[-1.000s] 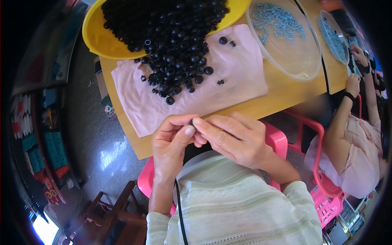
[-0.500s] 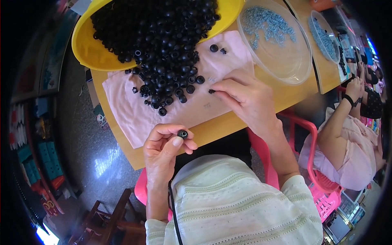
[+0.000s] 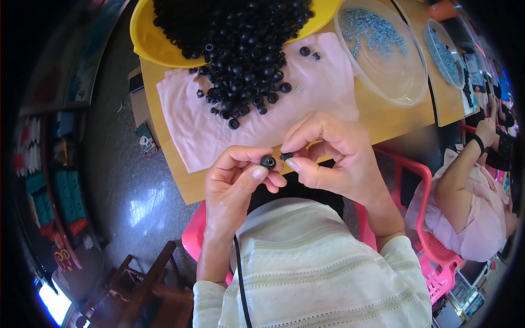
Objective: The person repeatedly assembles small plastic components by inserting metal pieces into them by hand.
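Between the thumb and fingers of my left hand point(image 3: 232, 183) is a round black hollow piece point(image 3: 268, 162), its opening turned up and showing a light metallic ring inside. My right hand point(image 3: 342, 161) pinches a small black plastic piece point(image 3: 286, 156) close beside that opening, with a slight gap between the two. Both hands are above the table's front edge, in front of my body. Beyond them a heap of similar black pieces point(image 3: 240, 76) spills from a yellow basin point(image 3: 145, 41) onto a pink cloth point(image 3: 180, 120).
Right of the cloth, a clear oval tray point(image 3: 402, 82) holds small pale-blue pieces; a second such tray point(image 3: 444, 54) stands farther right. Another person point(image 3: 459, 186) sits at the right beside a pink plastic chair point(image 3: 424, 205). Dark wooden furniture point(image 3: 142, 284) stands lower left.
My right hand has come from over the cloth toward my left hand, bringing the small black piece beside the round one. The view has shifted slightly.
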Demonstrator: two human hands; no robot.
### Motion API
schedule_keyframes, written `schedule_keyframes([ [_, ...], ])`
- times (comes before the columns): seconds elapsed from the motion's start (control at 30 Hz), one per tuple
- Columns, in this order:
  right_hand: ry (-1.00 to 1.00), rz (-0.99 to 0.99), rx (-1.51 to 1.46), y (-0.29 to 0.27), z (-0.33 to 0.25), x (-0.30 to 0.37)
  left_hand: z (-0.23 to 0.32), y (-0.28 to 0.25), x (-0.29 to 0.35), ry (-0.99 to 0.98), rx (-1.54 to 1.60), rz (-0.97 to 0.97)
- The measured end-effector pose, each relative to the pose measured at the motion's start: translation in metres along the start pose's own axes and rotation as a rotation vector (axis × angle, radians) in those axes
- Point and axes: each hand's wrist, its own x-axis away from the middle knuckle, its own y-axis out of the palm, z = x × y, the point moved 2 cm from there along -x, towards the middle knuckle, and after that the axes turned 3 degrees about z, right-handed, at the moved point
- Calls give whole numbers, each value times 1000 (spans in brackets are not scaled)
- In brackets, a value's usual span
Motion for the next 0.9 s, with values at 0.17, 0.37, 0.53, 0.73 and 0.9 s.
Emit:
schedule_keyframes([
  [0.17,23,-51,-92,4,-1,8,0,1,7,12,75,-28],
  [0.37,-11,-42,41,0,-10,10,1,3,9,27,93,-52],
  [0.53,-119,-62,178,0,-14,8,1,3,10,4,96,-47],
  [0.73,-340,-69,284,0,-14,4,0,4,9,-33,98,-52],
  [0.9,-332,-89,289,-2,-16,2,0,5,8,-74,138,-66],
])
